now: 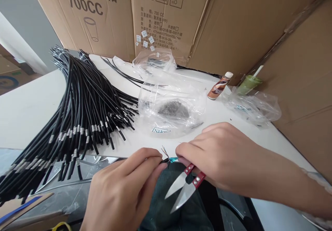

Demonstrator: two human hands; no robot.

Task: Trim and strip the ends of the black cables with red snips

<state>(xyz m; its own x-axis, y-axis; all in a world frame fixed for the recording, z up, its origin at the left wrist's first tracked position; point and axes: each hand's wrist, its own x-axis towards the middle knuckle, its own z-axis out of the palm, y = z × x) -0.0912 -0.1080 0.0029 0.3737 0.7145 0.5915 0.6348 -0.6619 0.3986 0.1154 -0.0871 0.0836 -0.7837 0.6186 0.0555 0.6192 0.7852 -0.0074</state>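
My left hand [127, 182] pinches a black cable [164, 161] near its stripped end. Thin coloured wires [165, 151] fan upward from that end, and a turquoise strip of wrapping [173, 159] stretches from it toward my right hand [218, 155]. The fingertips of the right hand close on the strip's far end. Red-handled thread snips [194, 175] are also held in that hand, blades apart and pointing down to the left. Just beyond the hands lies a clear plastic bag [173, 120] with a dark grey mass inside.
A big bundle of black cables [85, 96] covers the left of the white table [23, 103]. Cardboard boxes [109, 23] stand behind. To the right are a brown bottle [220, 85], a green cup [249, 84] holding a white stick, and another plastic bag [259, 108].
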